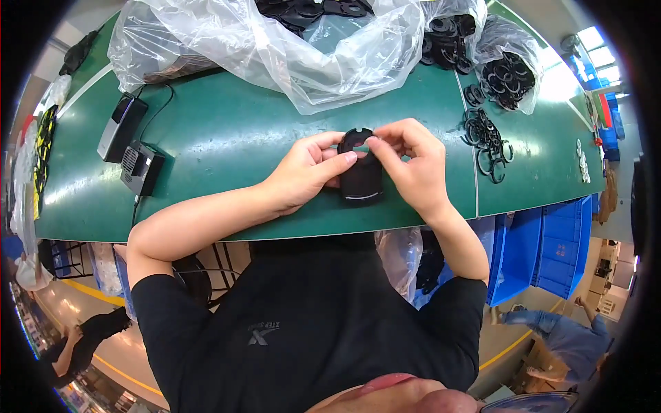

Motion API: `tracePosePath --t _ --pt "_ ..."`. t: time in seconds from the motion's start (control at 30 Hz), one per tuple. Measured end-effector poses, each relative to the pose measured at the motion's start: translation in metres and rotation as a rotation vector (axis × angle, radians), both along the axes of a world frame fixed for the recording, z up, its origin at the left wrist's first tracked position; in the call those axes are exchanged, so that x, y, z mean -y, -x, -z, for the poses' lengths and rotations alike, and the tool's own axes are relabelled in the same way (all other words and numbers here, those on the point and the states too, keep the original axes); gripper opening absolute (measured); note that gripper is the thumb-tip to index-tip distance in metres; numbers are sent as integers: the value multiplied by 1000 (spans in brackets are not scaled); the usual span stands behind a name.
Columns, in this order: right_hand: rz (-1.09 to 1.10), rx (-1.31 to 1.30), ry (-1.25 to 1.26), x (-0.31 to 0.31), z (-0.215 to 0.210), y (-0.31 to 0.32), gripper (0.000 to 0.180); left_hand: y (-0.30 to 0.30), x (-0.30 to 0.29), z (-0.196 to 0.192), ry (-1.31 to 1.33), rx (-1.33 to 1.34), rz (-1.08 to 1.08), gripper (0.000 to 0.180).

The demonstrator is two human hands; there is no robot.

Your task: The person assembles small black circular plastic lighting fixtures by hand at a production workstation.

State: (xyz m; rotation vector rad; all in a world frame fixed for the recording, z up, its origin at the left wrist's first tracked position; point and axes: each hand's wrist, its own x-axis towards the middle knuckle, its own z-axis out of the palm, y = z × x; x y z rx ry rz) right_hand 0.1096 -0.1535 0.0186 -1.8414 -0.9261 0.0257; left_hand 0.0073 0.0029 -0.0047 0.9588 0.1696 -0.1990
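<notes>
Both hands hold a long black plastic part (361, 180) just above the green table, close to its front edge. It has a rounded far end with a round opening, and a thin light line near its bottom end. My left hand (308, 167) grips the left rim of the opening, with the thumb on top. My right hand (414, 162) pinches the right rim between thumb and fingers. Whether a separate ring sits in the opening is hard to make out. Several loose black C-shaped rings (490, 141) lie to the right of my right hand.
A large clear plastic bag (275, 58) of black parts spans the back of the green table (227, 151). Another bag of black rings (508, 76) stands back right. Two small black-and-grey devices (141, 168) with cables lie left. Blue crates (561, 248) stand below right; a person (561, 337) is beyond.
</notes>
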Motion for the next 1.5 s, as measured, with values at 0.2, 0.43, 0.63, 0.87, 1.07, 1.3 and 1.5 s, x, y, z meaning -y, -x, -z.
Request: tracePosePath --t 0.2,0.43,0.63,0.87,1.07,1.3,1.5 --pt "-62 -490 -67 13 5 1 21 -1 5 3 -40 55 -6 35" --pt "-116 -518 61 19 0 -2 19 1 2 -2 -92 28 15 35" --pt "275 200 109 63 -14 -48 11 1 0 8 -103 15 19 35" --pt "649 318 280 141 -13 -84 12 0 2 1 -101 20 35 35" --pt "618 338 323 142 -11 -103 17 -1 1 -7 -142 3 48 32" --pt "557 386 515 118 -2 -138 14 0 1 1 -85 11 29 32" --pt "686 124 197 126 -8 -151 17 -1 1 0 -73 -3 28 33"
